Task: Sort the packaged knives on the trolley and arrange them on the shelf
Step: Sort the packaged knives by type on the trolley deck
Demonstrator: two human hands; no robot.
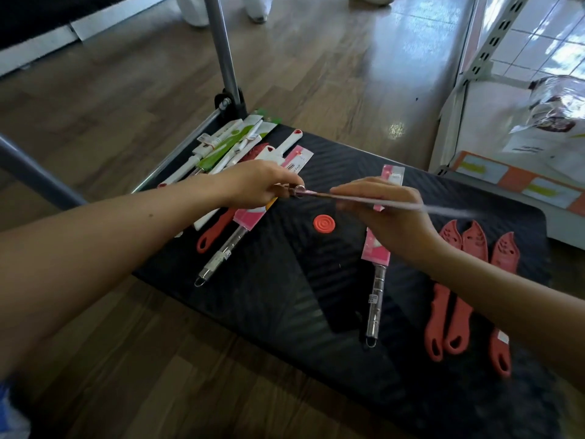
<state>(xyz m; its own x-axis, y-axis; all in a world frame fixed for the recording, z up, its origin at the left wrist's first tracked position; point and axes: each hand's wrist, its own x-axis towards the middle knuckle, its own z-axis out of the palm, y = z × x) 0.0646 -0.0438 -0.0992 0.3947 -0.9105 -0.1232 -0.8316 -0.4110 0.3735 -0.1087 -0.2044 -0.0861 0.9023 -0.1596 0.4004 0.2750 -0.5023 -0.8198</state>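
Black ribbed trolley point(285, 296) stands on wood floor point(316, 58), shelf point(512, 185) at two o'clock, and above it the left grip point(259, 183) pinches the handle end of a packaged knife point(319, 195) whose sleeve the right grip point(389, 217) clasps.

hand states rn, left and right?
Left hand: grips the handle end of a knife.
Right hand: holds the same knife further along, at its packaged blade.
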